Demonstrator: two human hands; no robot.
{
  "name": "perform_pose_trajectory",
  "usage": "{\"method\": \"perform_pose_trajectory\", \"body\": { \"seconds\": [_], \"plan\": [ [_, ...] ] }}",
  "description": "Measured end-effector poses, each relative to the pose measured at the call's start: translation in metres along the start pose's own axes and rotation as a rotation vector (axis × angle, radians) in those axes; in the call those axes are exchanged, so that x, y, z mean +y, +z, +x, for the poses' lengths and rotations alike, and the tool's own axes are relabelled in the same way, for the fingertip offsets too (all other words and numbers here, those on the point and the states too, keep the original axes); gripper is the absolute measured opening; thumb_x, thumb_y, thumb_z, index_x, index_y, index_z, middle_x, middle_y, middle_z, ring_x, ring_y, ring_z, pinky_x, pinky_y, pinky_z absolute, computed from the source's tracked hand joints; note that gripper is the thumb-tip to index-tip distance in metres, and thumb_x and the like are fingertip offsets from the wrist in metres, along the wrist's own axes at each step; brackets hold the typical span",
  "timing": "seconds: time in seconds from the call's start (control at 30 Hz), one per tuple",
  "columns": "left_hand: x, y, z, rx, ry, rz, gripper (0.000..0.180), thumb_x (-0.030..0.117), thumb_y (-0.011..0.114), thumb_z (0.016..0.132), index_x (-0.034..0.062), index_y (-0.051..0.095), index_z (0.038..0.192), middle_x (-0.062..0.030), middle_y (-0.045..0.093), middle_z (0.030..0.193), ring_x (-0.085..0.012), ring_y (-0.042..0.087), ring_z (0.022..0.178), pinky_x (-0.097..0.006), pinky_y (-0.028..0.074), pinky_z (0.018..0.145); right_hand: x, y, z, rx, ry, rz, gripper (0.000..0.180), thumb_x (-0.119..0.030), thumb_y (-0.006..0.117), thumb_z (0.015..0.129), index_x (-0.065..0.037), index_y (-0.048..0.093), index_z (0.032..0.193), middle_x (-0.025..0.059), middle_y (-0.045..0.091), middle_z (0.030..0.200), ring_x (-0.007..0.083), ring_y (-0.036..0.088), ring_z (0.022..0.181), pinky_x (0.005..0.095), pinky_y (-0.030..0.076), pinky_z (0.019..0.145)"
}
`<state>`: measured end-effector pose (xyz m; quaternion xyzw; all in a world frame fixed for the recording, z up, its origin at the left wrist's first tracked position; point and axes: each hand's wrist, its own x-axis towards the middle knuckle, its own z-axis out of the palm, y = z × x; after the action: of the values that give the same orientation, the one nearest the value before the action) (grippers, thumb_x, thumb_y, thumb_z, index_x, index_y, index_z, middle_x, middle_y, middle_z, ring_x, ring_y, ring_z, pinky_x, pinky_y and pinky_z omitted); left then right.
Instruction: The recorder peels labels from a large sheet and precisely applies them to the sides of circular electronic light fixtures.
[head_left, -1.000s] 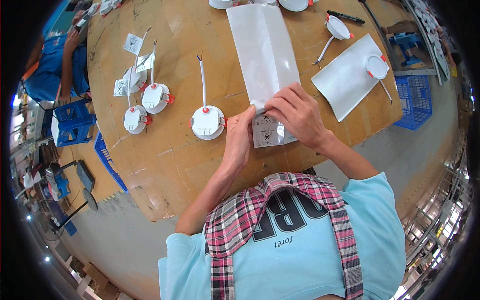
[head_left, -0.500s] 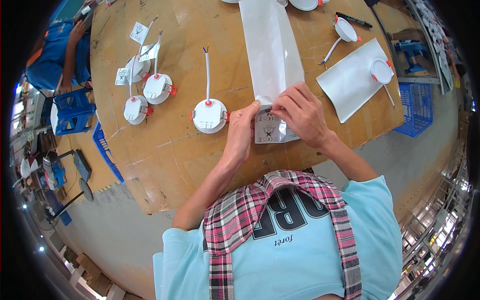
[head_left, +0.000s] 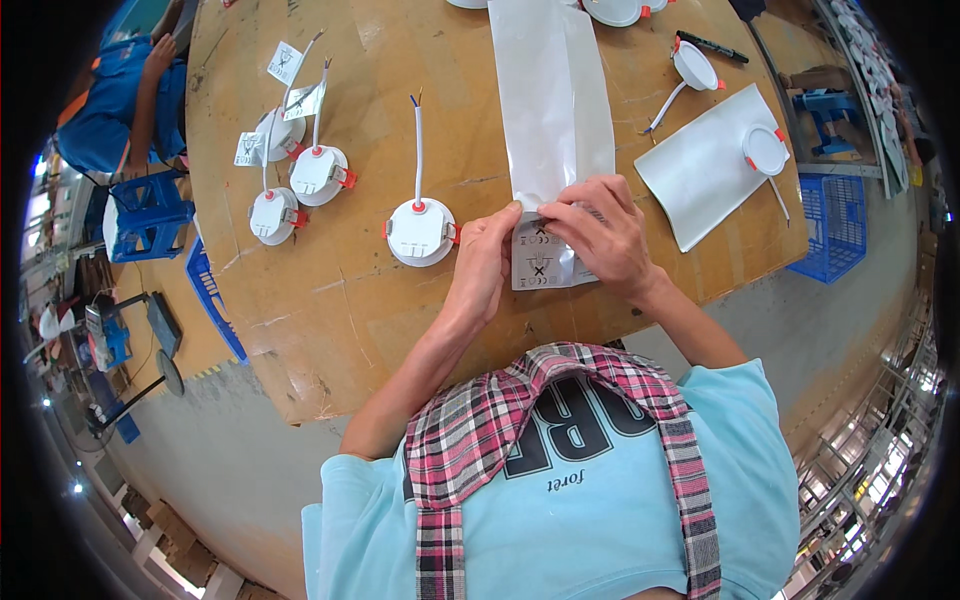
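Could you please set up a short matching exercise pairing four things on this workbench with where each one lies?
Things:
1. printed label sheet
2. round white downlight with upright wire
3. black marker
4. blue plastic crate

Places:
A. beside the table's right edge
B. far side, near the top right
C. between the left hand and right hand
D. just left of the left hand

Pairs: 1-C, 2-D, 3-B, 4-A
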<state>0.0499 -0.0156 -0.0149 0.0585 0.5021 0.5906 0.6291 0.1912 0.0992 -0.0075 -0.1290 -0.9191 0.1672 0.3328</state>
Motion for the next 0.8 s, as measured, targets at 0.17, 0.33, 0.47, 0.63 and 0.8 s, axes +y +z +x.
{"method": "perform_pose_trajectory", "body": {
  "seconds": [0.17, 0.33, 0.47, 0.63, 0.8],
  "plan": [
    [-0.001, 0.010, 0.000, 0.068, 0.079, 0.064, 0.038, 0.029, 0.048, 0.098, -0.0035, 0.068, 0.093, -0.0042, 0.067, 0.079, -0.0065, 0.059, 0.067, -0.023, 0.046, 0.060, 0.000, 0.000, 0.003, -0.060, 0.202, 0.185, 0.018, -0.008, 0.076, 0.071, -0.008, 0.066, 0.086, 0.0034, 0.057, 0.090, 0.0233, 0.051, 0.091, 0.0346, 0.046, 0.076],
    [-0.002, 0.011, 0.001, 0.068, 0.118, 0.095, 0.038, 0.028, 0.048, 0.098, -0.0021, 0.068, 0.086, -0.0015, 0.065, 0.076, -0.0049, 0.055, 0.063, -0.024, 0.043, 0.058, 0.000, -0.002, 0.003, -0.118, 0.287, 0.284, 0.015, -0.006, 0.074, 0.073, -0.007, 0.064, 0.083, 0.0051, 0.057, 0.089, 0.0253, 0.050, 0.091, 0.0354, 0.045, 0.077],
    [-0.007, -0.001, 0.008, 0.078, 0.150, 0.142, 0.043, 0.028, 0.048, 0.099, -0.0030, 0.063, 0.074, 0.0031, 0.059, 0.066, -0.0038, 0.047, 0.055, -0.028, 0.039, 0.051, -0.001, -0.005, 0.002, -0.155, 0.302, 0.341, 0.012, -0.001, 0.069, 0.076, -0.005, 0.061, 0.084, 0.0067, 0.057, 0.090, 0.0256, 0.050, 0.093, 0.0354, 0.045, 0.079],
    [0.002, 0.001, 0.005, 0.219, 0.358, 0.776, 0.042, 0.027, 0.049, 0.099, -0.0039, 0.055, 0.071, 0.0012, 0.050, 0.055, -0.0027, 0.042, 0.053, -0.028, 0.033, 0.046, 0.017, -0.016, -0.008, -0.064, 0.535, 0.978, 0.009, 0.000, 0.058, 0.087, -0.005, 0.055, 0.094, 0.0045, 0.058, 0.094, 0.0206, 0.052, 0.095, 0.0344, 0.045, 0.089],
    [0.002, 0.005, -0.001, 0.295, 0.559, 1.065, 0.038, 0.023, 0.049, 0.097, -0.0030, 0.056, 0.070, -0.0225, 0.057, 0.062, -0.0353, 0.055, 0.051, -0.042, 0.043, 0.052, 0.050, -0.056, 0.006, 0.533, 0.611, 1.611, 0.009, -0.017, 0.055, 0.094, -0.010, 0.049, 0.096, 0.0013, 0.048, 0.090, 0.0135, 0.049, 0.093, 0.0399, 0.039, 0.101]
  ]
}}
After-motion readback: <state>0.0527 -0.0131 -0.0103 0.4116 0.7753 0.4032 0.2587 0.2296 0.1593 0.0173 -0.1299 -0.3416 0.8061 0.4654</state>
